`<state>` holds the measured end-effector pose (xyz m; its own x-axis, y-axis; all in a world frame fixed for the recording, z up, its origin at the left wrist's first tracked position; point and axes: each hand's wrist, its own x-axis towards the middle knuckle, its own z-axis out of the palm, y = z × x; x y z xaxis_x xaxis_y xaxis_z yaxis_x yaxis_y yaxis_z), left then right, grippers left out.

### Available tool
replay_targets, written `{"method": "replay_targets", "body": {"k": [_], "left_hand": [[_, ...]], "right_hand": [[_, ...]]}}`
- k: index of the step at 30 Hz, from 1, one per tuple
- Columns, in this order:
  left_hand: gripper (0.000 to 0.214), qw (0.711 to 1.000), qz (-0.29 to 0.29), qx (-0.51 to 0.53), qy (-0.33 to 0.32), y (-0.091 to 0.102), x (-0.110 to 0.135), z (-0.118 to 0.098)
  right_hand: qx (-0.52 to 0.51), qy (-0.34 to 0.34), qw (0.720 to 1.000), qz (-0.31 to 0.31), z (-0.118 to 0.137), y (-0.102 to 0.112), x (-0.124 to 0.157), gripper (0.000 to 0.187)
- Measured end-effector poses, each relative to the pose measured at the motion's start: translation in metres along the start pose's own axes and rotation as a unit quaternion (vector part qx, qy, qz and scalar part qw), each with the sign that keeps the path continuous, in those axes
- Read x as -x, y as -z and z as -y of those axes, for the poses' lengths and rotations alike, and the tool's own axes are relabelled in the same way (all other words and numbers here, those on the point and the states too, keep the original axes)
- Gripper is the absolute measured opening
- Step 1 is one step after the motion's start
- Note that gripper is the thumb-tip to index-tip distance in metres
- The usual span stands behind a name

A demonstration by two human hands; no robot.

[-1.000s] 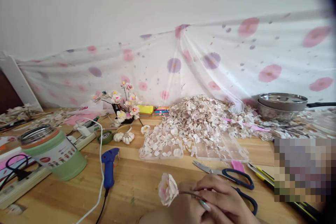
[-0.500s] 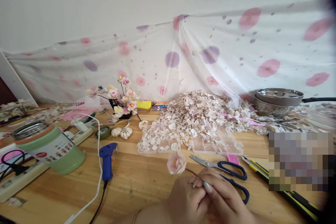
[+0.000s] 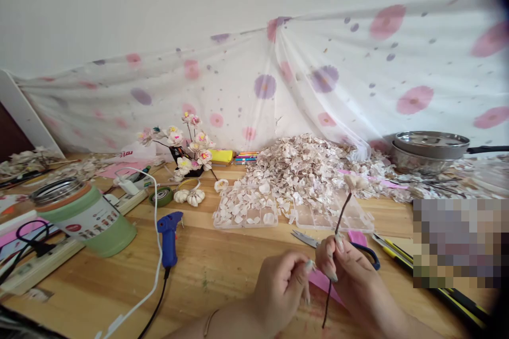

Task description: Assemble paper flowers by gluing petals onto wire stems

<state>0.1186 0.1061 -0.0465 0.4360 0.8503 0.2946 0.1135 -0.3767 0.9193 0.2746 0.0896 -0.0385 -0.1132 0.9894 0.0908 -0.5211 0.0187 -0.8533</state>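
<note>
My right hand (image 3: pixel 347 267) pinches a thin dark wire stem (image 3: pixel 341 215) and holds it nearly upright, with a small pale flower (image 3: pixel 355 181) at its top. The stem's lower end hangs below the hand, over a pink sheet (image 3: pixel 318 278) on the wooden table (image 3: pixel 214 270). My left hand (image 3: pixel 283 287) sits just left of it, fingers curled with fingertips pinched together close to the stem; I cannot make out anything in them. Blue-handled scissors (image 3: pixel 368 251) lie just behind my right hand.
A heap of pale petals (image 3: pixel 306 164) and clear compartment boxes (image 3: pixel 246 212) lie behind. A blue glue gun (image 3: pixel 169 238) with its cord, a green jar (image 3: pixel 85 217), tape roll (image 3: pixel 161 196), flower sprig (image 3: pixel 186 148), a power strip (image 3: pixel 35 267) and steel pans (image 3: pixel 429 151) surround them.
The flower stem swung from pointing left to standing upright in my right hand. My left hand came off it and drew slightly left.
</note>
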Motion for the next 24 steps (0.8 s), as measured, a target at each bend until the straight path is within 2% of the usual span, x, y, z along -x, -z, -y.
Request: {"method": "replay_targets", "body": {"k": [3, 7, 11, 13, 19, 21, 24], "left_hand": [[0.038, 0.991, -0.059, 0.107, 0.044, 0.002, -0.001, 0.000], [0.056, 0.988, 0.001, 0.156, -0.003, 0.012, -0.005, -0.014], [0.034, 0.974, 0.035, 0.225, 0.006, 0.017, -0.010, -0.021], [0.028, 0.962, 0.046, 0.269, 0.019, 0.017, -0.011, -0.018], [0.029, 0.921, 0.016, 0.389, 0.033, 0.017, -0.014, -0.008], [0.028, 0.917, 0.014, 0.398, 0.029, 0.018, -0.015, -0.009], [0.022, 0.926, 0.011, 0.377, 0.018, 0.019, -0.014, -0.012]], "right_hand": [[0.005, -0.048, 0.997, 0.064, 0.000, -0.004, 0.003, 0.042], [0.049, -0.127, 0.977, 0.162, -0.007, -0.009, 0.011, 0.043], [0.095, -0.182, 0.948, 0.242, -0.013, -0.011, 0.016, 0.049], [0.103, -0.190, 0.944, 0.248, -0.014, -0.010, 0.017, 0.050], [0.099, -0.166, 0.957, 0.217, -0.016, -0.007, 0.016, 0.046], [0.106, -0.150, 0.961, 0.207, -0.016, -0.007, 0.015, 0.046], [0.126, -0.152, 0.961, 0.195, -0.016, -0.008, 0.014, 0.047]]}}
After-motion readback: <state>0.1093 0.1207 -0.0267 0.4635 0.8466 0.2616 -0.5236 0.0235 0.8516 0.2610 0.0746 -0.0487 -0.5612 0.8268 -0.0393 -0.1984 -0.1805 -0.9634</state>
